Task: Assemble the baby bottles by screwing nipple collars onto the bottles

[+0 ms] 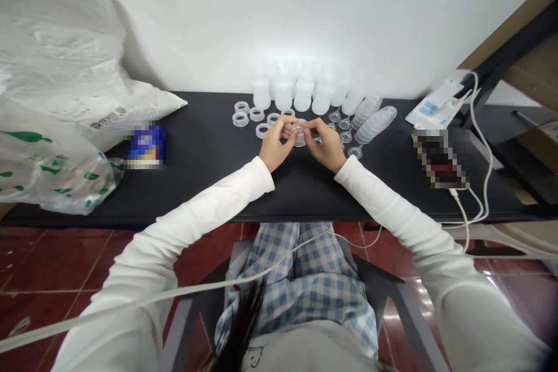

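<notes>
My left hand and my right hand meet above the black table, fingertips pinched together on a small clear piece. Its exact shape is partly covered by the fingers; it looks like a bottle nipple or collar. Right beneath the fingers is a stack of clear rings. Loose clear collar rings lie left of and behind my left hand. Several transparent bottle nipples stand beyond and to the right of my right hand. Next to them, nested clear caps lie in slanting stacks.
Frosted white bottles stand in rows against the wall. Plastic bags bulge over the table's left end, near a blue packet. A phone with a charging cable lies at right. Another white cord crosses my lap.
</notes>
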`<act>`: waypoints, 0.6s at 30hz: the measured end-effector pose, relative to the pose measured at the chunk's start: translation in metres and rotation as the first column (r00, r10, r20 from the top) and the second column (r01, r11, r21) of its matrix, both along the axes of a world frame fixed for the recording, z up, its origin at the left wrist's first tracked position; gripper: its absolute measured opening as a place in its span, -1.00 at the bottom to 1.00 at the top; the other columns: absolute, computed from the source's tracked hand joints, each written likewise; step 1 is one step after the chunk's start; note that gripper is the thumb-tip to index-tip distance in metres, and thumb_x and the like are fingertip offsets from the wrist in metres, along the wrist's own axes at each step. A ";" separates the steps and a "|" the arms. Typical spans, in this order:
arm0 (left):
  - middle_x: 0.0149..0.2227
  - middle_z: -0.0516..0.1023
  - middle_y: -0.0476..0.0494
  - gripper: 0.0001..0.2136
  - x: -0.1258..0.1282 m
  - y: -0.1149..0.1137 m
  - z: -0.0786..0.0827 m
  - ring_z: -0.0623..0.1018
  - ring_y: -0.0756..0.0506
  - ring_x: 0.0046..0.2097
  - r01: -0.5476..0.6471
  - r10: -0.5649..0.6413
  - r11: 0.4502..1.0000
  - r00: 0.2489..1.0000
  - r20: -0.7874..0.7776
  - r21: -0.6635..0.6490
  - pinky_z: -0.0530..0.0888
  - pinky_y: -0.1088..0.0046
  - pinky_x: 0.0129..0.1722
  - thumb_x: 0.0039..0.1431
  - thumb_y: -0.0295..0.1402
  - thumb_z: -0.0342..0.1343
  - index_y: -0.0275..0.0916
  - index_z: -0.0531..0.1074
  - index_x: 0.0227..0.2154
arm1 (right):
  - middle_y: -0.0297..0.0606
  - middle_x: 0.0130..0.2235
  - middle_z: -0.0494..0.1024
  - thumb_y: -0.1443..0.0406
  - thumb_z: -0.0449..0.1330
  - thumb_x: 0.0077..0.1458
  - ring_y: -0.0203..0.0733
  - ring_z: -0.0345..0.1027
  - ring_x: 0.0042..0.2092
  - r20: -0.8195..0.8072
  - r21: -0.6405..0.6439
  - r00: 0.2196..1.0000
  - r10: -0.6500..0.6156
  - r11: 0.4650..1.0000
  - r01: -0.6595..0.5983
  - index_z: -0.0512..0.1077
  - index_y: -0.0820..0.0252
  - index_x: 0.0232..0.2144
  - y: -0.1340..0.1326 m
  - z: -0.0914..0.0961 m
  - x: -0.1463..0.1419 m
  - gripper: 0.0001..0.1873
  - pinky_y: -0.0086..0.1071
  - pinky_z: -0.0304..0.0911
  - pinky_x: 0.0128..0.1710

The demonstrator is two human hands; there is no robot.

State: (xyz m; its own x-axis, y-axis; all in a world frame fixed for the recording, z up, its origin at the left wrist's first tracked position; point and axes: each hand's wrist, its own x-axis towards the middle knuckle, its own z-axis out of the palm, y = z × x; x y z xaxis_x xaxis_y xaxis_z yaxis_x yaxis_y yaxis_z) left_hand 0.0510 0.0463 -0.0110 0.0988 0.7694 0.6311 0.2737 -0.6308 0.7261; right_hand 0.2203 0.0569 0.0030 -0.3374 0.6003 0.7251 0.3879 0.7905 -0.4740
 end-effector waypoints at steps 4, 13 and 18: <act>-0.29 0.50 -0.09 -0.66 0.001 -0.002 0.000 0.50 0.00 -0.34 0.009 -0.009 1.000 1.000 -0.004 0.023 0.54 0.43 -0.32 0.33 -0.01 0.05 -0.18 0.41 -0.09 | -0.28 -0.33 0.47 0.07 -0.01 0.36 -0.20 0.35 -0.33 -0.008 -0.027 1.000 -0.010 1.000 0.009 0.41 0.06 -0.18 -0.001 -0.001 0.000 -0.71 -0.23 0.42 -0.23; -0.34 0.42 -0.05 -0.66 0.004 -0.002 -0.002 0.47 -0.01 -0.36 0.019 -0.020 1.000 0.997 0.070 0.009 0.50 0.40 -0.33 0.29 0.03 0.09 -0.15 0.42 -0.17 | -0.25 -0.28 0.47 -0.03 0.00 0.33 -0.17 0.36 -0.28 -0.039 -0.087 0.999 0.028 0.996 -0.032 0.39 0.05 -0.19 0.001 -0.002 -0.002 -0.65 -0.20 0.43 -0.21; -0.34 0.45 -0.04 -0.75 0.002 -0.005 0.001 0.48 0.00 -0.35 -0.044 0.043 0.999 0.998 0.053 0.028 0.51 0.42 -0.32 0.25 -0.10 0.19 -0.18 0.43 -0.24 | -0.23 -0.25 0.50 0.01 0.03 0.33 -0.16 0.41 -0.24 -0.029 -0.080 0.996 0.080 0.993 -0.082 0.41 0.06 -0.13 -0.003 -0.002 -0.002 -0.68 -0.19 0.46 -0.18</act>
